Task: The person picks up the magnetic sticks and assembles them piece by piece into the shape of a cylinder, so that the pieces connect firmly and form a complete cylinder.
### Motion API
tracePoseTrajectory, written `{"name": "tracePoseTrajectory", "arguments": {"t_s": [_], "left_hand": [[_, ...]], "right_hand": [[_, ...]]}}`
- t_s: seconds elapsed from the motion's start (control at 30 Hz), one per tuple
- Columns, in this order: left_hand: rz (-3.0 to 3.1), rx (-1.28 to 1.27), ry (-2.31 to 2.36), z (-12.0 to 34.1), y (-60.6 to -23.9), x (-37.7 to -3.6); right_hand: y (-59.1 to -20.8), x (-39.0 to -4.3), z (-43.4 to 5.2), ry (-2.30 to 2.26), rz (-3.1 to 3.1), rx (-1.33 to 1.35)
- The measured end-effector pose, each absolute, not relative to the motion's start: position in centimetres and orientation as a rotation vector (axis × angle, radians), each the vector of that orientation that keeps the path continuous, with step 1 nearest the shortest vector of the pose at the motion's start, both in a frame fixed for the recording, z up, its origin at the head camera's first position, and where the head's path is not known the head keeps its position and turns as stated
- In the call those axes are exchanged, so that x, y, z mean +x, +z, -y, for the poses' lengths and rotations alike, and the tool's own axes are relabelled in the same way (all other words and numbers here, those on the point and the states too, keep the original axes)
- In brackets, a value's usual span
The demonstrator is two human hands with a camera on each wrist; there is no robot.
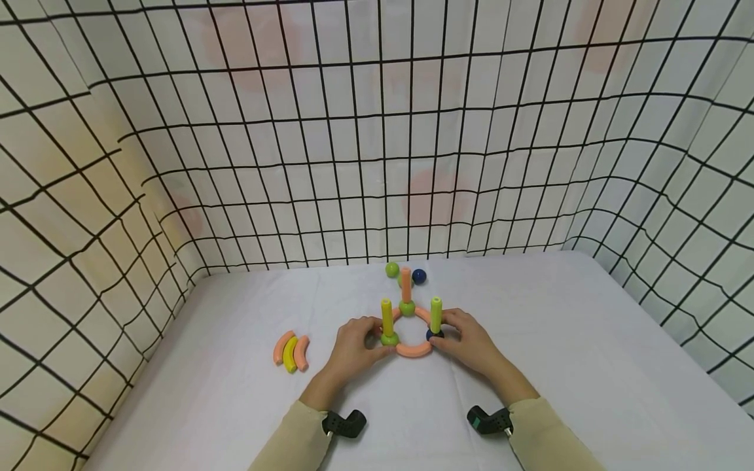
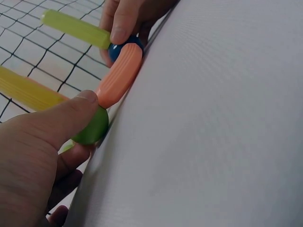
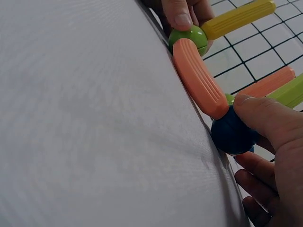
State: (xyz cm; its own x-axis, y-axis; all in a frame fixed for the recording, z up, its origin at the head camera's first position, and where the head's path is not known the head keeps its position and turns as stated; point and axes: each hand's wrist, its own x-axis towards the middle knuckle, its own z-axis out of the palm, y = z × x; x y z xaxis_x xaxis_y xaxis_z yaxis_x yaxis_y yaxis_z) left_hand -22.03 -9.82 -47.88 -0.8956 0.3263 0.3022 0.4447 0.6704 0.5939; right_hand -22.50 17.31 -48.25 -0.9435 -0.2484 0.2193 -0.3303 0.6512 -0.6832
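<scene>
Holding: small toy frame of plastic sticks, arcs and balls, sitting on the white cloth-covered table (image 1: 589, 340) mid-front, between both my hands.
Left hand (image 1: 353, 345): thumb and fingers (image 2: 71, 118) curled round the green ball joint (image 2: 92, 127) under the yellow upright plastic stick (image 1: 387, 318); firm pinch, nothing else held.
Right hand (image 1: 471, 343): fingers (image 3: 265, 118) curled round the dark blue ball joint (image 3: 232, 135) under the lime-green upright plastic stick (image 1: 436, 314); thumb on top.
Link: ribbed salmon-orange curved plastic piece (image 3: 199, 78) bridges the two balls, lying flat on the table.
Rear: orange upright stick (image 1: 406, 285) on a second green ball (image 1: 407, 307), more salmon arcs closing the ring.
Handling (judgement): light, stiff, hard plastic; balls smooth, likely slippery; ribbed arcs grip better.
Joints (judgement): probably magnetic or push-fit, so weak in shear; a twist could pop them.
Where to hold: at the ball joints, low down, both sides together; not by stick tops, too much leverage.
Spares: loose green ball (image 1: 392, 269) and loose dark blue ball (image 1: 419, 276) behind the frame; three loose arcs (orange, yellow, orange) (image 1: 291, 351) well to my left.
Backdrop: black-grid cloth wall (image 1: 235, 131) all round.
</scene>
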Motion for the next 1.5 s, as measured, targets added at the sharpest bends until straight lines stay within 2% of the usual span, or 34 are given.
{"name": "tracePoseTrajectory", "arguments": {"t_s": [0.47,0.7,0.9,1.07,1.5], "left_hand": [[2.752,-0.719,-1.185,10.4,-47.7,-22.6],[2.75,-0.637,-1.275,10.2,-47.5,-22.7],[2.719,-0.439,-1.431,9.8,-46.9,-23.1],[2.658,-0.292,-1.524,9.2,-46.5,-24.5],[2.619,-0.195,-1.625,7.5,-45.5,-29.4]], "right_hand": [[-48.2,-22.4,-18.1,1.144,2.761,0.484],[-48.5,-22.4,-18.3,1.148,2.771,0.476],[-48.3,-22.2,-18.4,1.128,2.789,0.453],[-48.2,-22.1,-18.3,1.124,2.792,0.449],[-48.3,-22.0,-18.2,1.14,2.81,0.432]]}}
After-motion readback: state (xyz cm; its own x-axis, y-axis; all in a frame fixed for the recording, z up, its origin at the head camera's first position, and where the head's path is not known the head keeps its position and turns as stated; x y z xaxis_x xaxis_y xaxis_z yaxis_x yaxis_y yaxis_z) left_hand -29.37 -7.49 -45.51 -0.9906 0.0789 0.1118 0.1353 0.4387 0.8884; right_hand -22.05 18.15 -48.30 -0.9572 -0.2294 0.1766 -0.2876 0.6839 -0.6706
